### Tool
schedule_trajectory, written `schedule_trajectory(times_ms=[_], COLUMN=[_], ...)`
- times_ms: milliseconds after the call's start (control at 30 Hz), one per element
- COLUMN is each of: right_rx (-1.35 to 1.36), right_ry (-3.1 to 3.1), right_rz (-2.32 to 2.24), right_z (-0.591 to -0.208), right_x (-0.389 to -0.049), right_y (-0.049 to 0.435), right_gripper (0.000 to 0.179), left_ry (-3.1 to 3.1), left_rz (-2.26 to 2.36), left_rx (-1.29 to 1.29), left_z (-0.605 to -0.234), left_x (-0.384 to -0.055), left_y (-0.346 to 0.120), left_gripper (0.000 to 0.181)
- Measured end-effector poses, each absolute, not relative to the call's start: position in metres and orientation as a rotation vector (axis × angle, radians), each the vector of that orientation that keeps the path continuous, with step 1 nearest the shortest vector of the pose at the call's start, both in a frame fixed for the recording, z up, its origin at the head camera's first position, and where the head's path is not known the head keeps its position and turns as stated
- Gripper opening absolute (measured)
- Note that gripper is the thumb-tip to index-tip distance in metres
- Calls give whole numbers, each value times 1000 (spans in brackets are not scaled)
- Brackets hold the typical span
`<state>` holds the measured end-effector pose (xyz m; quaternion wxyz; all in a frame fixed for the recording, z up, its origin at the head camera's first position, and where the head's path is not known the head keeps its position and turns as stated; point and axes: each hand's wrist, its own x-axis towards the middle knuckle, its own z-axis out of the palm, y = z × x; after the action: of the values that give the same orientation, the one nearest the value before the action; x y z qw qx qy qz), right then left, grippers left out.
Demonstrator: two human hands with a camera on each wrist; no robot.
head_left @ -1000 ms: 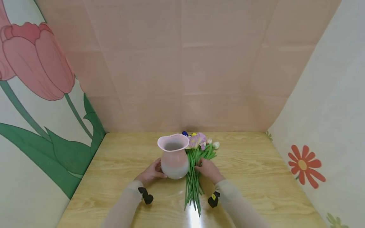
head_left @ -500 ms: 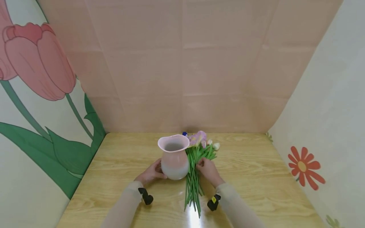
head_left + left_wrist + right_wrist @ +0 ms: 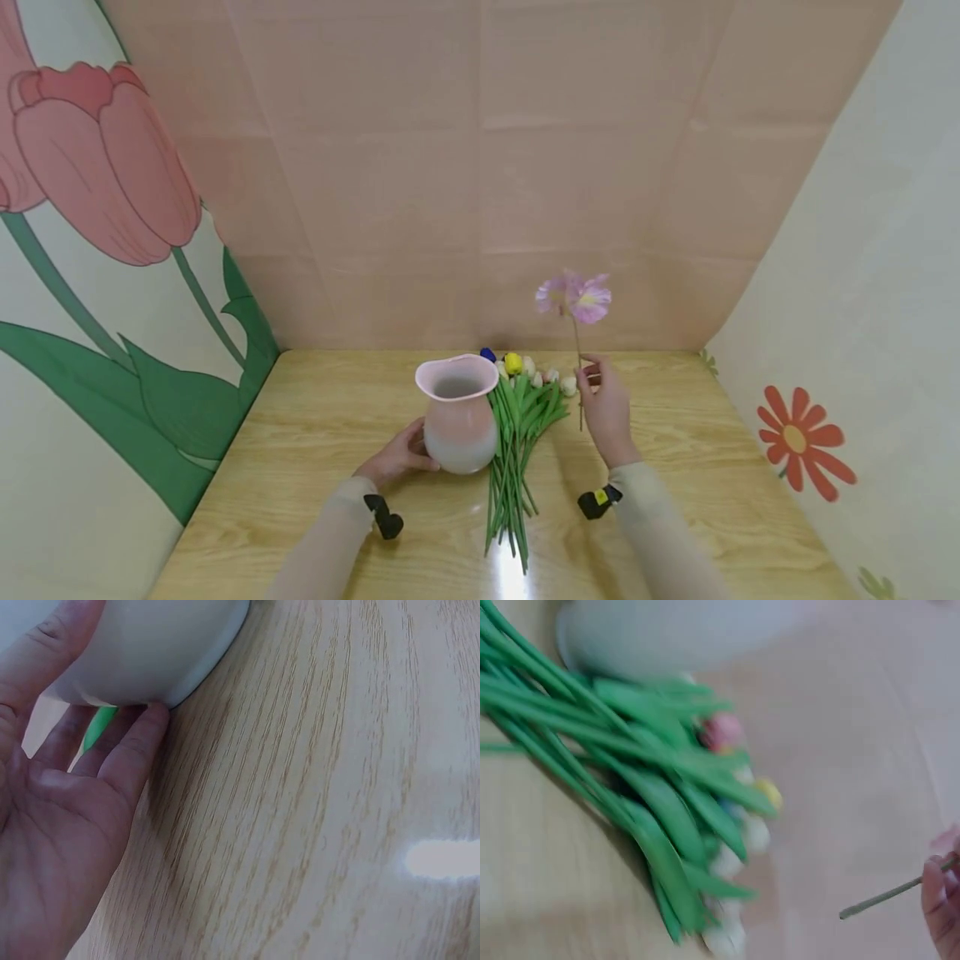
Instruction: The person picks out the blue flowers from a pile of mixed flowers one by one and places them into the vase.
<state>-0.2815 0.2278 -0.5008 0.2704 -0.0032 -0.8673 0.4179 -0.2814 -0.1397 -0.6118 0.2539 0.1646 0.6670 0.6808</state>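
In the head view my left hand (image 3: 394, 460) holds a pink-and-white vase (image 3: 460, 429) low on its left side. The vase stands upright, with a wavy pink rim. The left wrist view shows the thumb and fingers (image 3: 133, 754) around its lower body. Raised above the table at the right, my right hand (image 3: 609, 414) pinches the thin stem of a purple flower (image 3: 587, 300), bloom upward. A short stem end (image 3: 877, 901) pokes out below the fingers in the right wrist view. Beside the vase lies a bunch of artificial tulips (image 3: 517, 417) with green stems.
Everything rests on a wood-grain table (image 3: 315, 417). The tulip heads, white, yellow and blue among them, point to the back; their stems reach toward the front. A pink backdrop (image 3: 375, 208) hangs behind, with flower-printed panels on both sides.
My right hand has lifted the purple flower out of the bunch, up and to the right. The yellow and white tulip heads now show more. My left hand and the vase are still.
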Motion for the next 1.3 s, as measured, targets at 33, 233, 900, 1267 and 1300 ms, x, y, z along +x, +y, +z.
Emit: schedule_trajectory(times_ms=[33,233,900,1267,1300], right_rx=[-26,-152,-198,-142,-149], right_ry=[-2311,-2249,-2711,-2946,-2955], right_rz=[1120,1062,720,540,531], right_z=[-500,-502,-579,-611,-613], right_x=[-283,-296,-300,-294,-294], right_y=[236,286,349,366,367], right_gripper=[28,29,33,27,27], left_ry=[1812,1812,1816,1839,1835], left_rz=[1848,1849,1831,1832,1833], left_rx=[447,453,415,431,430], left_z=[-612,-610,-602,-605,-606], left_x=[-281,-281,-278,-277,-278], left_y=[-140,-139,-138,-137,-137], left_gripper=[89,89,88,88,88])
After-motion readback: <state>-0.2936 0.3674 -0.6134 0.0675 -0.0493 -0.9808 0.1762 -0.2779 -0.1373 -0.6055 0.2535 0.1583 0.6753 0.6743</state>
